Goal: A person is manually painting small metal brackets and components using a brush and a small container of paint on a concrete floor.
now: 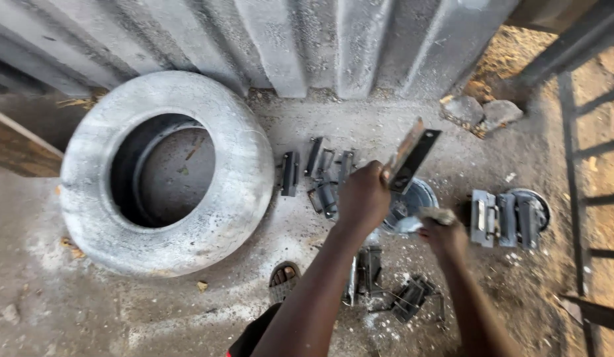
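Observation:
My left hand (363, 197) grips a flat dark metal bar (410, 156) and holds it tilted upward above the ground. My right hand (443, 233) is closed on a small worn brush or rag (434, 215) just below the bar's lower end. Under both hands lies a round metal disc (413, 198) on the dusty concrete. Several dark metal brackets (319, 170) lie on the ground to the left of my left hand.
A large dusty grey tyre (163, 173) lies flat at the left. More metal parts (510, 217) sit at the right, others (393, 284) near my arms. A corrugated metal wall (287, 39) stands behind, stones (480, 114) at its right corner, a sandalled foot (283, 279) below.

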